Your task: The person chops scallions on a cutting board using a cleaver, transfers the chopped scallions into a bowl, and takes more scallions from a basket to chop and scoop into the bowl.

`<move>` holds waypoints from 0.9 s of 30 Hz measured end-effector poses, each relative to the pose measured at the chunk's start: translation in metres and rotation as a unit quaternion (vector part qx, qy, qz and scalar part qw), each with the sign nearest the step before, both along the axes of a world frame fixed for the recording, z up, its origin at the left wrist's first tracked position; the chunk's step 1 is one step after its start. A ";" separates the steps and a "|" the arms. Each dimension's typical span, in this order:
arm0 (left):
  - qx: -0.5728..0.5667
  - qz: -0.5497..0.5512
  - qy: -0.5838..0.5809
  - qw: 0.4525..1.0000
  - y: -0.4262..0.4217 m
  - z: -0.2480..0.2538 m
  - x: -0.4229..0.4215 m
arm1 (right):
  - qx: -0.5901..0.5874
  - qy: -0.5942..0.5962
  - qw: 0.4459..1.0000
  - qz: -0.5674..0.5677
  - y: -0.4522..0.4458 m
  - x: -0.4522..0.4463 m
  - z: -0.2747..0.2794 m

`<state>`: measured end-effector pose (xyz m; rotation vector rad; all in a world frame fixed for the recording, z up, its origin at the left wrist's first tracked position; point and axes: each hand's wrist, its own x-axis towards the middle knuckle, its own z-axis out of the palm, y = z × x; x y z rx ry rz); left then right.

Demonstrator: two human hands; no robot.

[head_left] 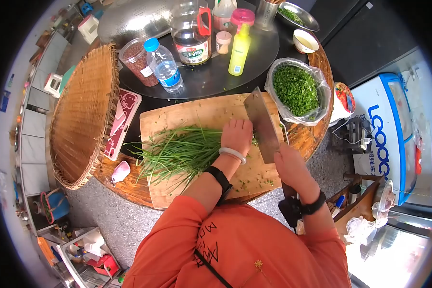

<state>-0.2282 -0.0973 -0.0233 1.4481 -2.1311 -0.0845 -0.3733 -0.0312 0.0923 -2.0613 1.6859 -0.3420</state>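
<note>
Steel cleaver [264, 127], gripped by the right hand [295, 170]; mid-frame, left hand [236, 138] fingers clamp chives [189, 149], steadying them.

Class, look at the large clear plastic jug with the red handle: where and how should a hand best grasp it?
Grip the red handle, probably from above and the person's right. The jug stands upright with its loop on that side, and its broad body looks harder to hold. The small pink-lidded jar nearby makes a low approach riskier.
</note>
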 end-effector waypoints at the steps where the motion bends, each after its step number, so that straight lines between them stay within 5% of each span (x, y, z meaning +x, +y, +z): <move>1: 0.012 0.007 -0.012 1.000 0.005 -0.004 -0.001 | 0.032 -0.004 0.999 -0.034 0.009 0.000 0.004; 9: 0.014 0.004 -0.014 1.000 0.009 0.001 -0.001 | -0.025 -0.009 1.000 0.003 -0.004 0.003 -0.011; 12: 0.023 0.009 -0.011 1.000 0.006 -0.007 -0.001 | 0.081 -0.052 0.991 -0.089 0.011 -0.001 -0.003; 14: 0.026 0.007 -0.007 1.000 0.003 -0.010 -0.003 | 0.027 -0.019 0.999 -0.020 0.014 0.004 -0.005; 17: 0.047 0.021 -0.008 0.999 0.005 0.001 -0.002 | 0.011 -0.024 0.997 -0.067 -0.001 0.016 -0.031; 23: 0.134 0.039 -0.089 0.986 0.015 0.018 0.015 | 0.035 0.014 0.995 -0.089 0.016 0.010 0.011; 27: 0.023 0.008 -0.024 0.999 0.013 0.006 0.017 | 0.047 0.025 0.999 -0.012 0.026 0.011 0.018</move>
